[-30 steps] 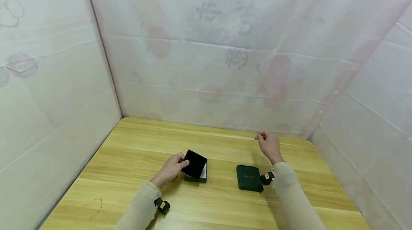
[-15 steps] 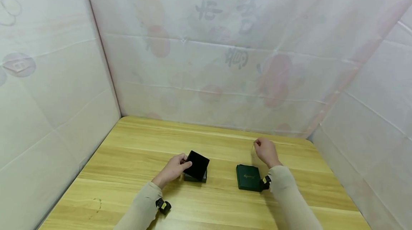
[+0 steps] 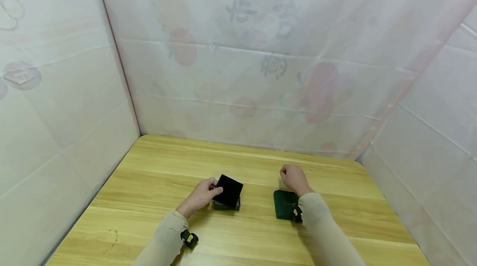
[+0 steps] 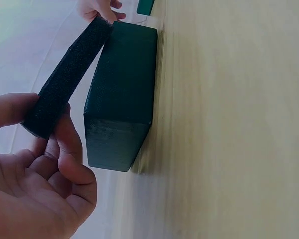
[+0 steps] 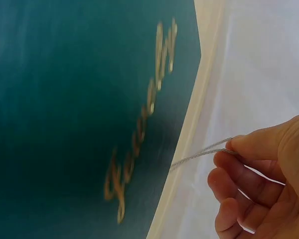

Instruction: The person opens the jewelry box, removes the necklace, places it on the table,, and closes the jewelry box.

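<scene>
My left hand pinches a square black foam pad by its left edge, thumb on top. The pad tilts over a small dark green box base, covering most of its opening. In the left wrist view the pad leans beside the box base's wall. My right hand is above the far edge of the green lid. Between its thumb and forefinger it pinches a thin silver chain, doubled at the fingertips. Gold script runs across the lid.
Small shiny bits lie on the wooden table beyond my right hand. Pale printed cloth walls close off the back and both sides. My right sleeve and wrist camera overlap the lid in the head view.
My right hand has moved left and nearer from the back right, carrying the chain. The foam pad has shifted slightly right, covering more of the box base. Small shiny bits show behind the right hand.
</scene>
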A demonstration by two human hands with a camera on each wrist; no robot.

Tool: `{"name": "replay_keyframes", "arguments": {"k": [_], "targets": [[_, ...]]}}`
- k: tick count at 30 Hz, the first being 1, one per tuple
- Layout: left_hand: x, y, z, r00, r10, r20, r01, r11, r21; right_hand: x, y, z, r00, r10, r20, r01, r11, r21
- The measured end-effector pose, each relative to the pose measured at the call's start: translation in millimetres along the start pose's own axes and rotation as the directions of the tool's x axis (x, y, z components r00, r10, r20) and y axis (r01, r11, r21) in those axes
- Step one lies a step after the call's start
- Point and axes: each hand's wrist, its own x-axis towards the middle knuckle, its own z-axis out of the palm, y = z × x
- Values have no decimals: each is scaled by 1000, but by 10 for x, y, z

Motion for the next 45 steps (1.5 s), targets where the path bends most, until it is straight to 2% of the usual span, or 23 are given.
{"name": "replay_keyframes", "arguments": {"k": [7, 12, 23, 33, 45], "targets": [[-11, 7, 7, 1000, -6, -11, 6, 1000, -15, 23, -152, 60, 997, -52, 49, 53, 998, -26], [-14, 16, 6, 1000, -8, -12, 8, 1000, -7, 23, -186, 153, 993, -80, 83, 83, 996, -40], [-16, 17, 11, 1000, -2, -21, 2, 1000, 6, -16, -299, 214, 982, -125, 143, 131, 991, -38], [-17, 33, 10, 1000, -1, -27, 1, 1000, 8, -9, -327, 251, 975, -123, 183, 134, 990, -52], [-23, 27, 7, 999, -14, -43, 15, 1000, 11, -44, -359, 251, 973, -137, 188, 150, 987, -61]]}}
